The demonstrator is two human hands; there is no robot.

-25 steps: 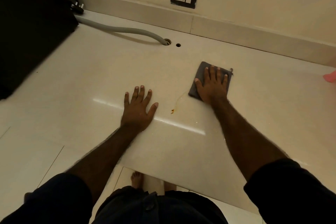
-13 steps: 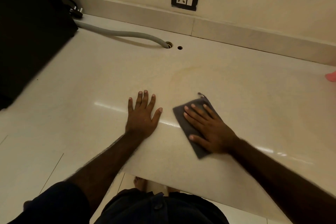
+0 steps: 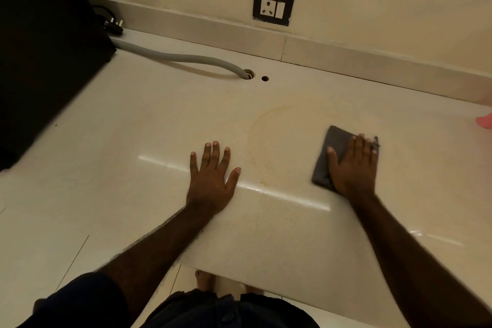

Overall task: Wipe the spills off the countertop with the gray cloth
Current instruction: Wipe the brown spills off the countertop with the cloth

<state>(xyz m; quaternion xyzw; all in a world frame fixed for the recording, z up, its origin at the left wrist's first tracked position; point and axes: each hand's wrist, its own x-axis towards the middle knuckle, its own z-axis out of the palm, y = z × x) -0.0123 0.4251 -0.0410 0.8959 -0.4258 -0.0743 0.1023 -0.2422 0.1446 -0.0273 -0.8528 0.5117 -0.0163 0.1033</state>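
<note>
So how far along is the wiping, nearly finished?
Partly. No drops or crumbs show on the countertop, so the worst looks gone. In hand: the right hand presses the gray cloth flat, while the left hand rests flat on the surface. Left: a faint yellowish smear curving between the hands needs another pass.

No legible text; orange labels on wall sockets (image 3: 273, 6) blurred.

Folded gray cloth (image 3: 328, 157), flat on the glossy cream stone countertop (image 3: 159, 125), right of centre near its front edge; faint yellowish smeared arc of spill residue (image 3: 255, 136) just left.
</note>
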